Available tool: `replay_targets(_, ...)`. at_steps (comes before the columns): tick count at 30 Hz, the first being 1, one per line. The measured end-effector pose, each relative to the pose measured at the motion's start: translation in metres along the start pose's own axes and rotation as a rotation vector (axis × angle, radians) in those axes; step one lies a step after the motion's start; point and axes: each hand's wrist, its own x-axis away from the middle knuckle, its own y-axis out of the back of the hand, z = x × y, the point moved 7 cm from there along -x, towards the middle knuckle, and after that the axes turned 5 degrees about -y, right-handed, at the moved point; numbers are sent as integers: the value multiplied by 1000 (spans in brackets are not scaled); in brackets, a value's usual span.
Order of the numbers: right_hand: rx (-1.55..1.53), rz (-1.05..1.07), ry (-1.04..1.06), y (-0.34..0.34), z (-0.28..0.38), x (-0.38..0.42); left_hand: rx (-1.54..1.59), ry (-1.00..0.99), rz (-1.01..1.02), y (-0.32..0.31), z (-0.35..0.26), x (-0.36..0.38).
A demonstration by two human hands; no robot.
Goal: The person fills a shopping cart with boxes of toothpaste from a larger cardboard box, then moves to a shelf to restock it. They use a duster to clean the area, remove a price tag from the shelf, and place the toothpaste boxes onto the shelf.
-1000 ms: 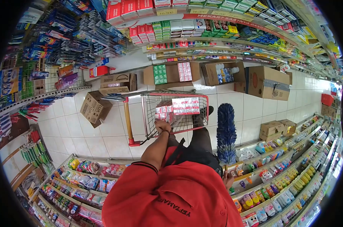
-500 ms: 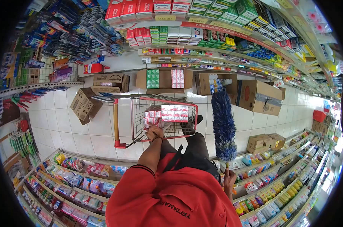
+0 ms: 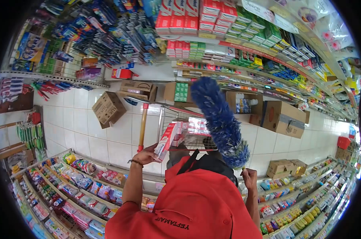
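My left hand (image 3: 146, 154) grips a long red-and-white toothpaste box (image 3: 165, 140) by its lower end, holding it tilted over the near left side of a shopping trolley (image 3: 160, 120). Inside the trolley lie shrink-wrapped packs of red-and-white boxes (image 3: 197, 125), partly covered by the feather duster. My right hand (image 3: 250, 178) is closed around the handle of a fluffy blue feather duster (image 3: 222, 119). The duster points up and leftward, its head reaching across the trolley's right part toward the shelf.
Ahead stand shelves with toothpaste boxes (image 3: 176, 20). Cardboard cartons (image 3: 108, 109) line the floor at left, and a larger carton (image 3: 284, 118) stands at right. Behind me, low shelves (image 3: 85, 195) hold packaged goods. Hanging packets (image 3: 128, 36) fill the far left rack.
My left hand has come out of the trolley, lifting a toothpaste box toward me. The duster has swung from upright to leaning left over the trolley. My view has shifted.
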Motion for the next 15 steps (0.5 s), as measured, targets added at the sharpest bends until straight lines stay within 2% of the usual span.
replay_targets(2,-62,116,110,-16,23,-4,-32,-95,14,-28,-24,-1)
replay_targets(4,-9,135,185,-25,56,-11,-67,-189,40,-52,-46,-16)
replay_targets(6,189,292,181,-40,79,-18,-321,-145,-213,-52,-62,-32)
replay_targets(7,347,310,132,-41,102,-18,-328,-161,-203,-61,-67,-35)
replay_targets(8,350,293,146,-42,107,-21,-532,-277,-122,-76,-80,-39)
replay_targets(9,368,196,172,-39,110,-27,-736,-396,-40,-92,-93,-40)
replay_targets(11,390,82,204,-38,116,-34,-533,-311,182,-123,-97,-27)
replay_targets(12,368,-53,193,-34,119,-36,-478,-265,292,-135,-92,-20)
replay_targets(14,316,-315,171,-28,120,-35,-358,-315,499,-162,-87,-9)
replay_targets(15,218,-355,228,-30,120,-32,-243,-381,525,-174,-92,-2)
